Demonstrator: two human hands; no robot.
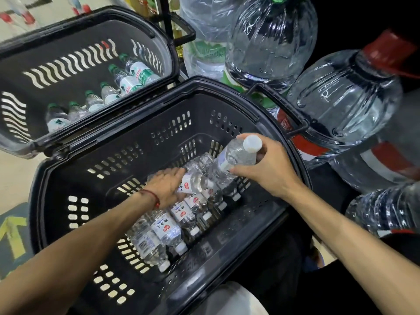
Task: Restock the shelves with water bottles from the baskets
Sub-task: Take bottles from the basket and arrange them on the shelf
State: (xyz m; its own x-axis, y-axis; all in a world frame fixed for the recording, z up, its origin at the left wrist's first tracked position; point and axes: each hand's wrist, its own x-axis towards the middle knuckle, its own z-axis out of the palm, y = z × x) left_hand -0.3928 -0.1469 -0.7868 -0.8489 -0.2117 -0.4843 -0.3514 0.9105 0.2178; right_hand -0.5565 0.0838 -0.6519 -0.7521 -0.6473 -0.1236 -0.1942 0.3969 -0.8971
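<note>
Right hand (270,169) grips clear white-capped plastic bottle (236,155); left hand (166,187) clasps second bottle (195,181) (inside black slotted plastic basket (113,160)); big clear water jugs (341,98) at 2 o'clock.

Pale floor (16,178) bears what looks like a yellow arrow (12,235).

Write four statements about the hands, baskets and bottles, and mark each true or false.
1. The right hand holds a white-capped bottle. True.
2. The left hand is empty. False: it grips a labelled bottle inside the near basket.
3. The far basket holds red-capped bottles. False: its small bottles have green caps.
4. Large jugs stand to the right of the near basket. True.
</note>
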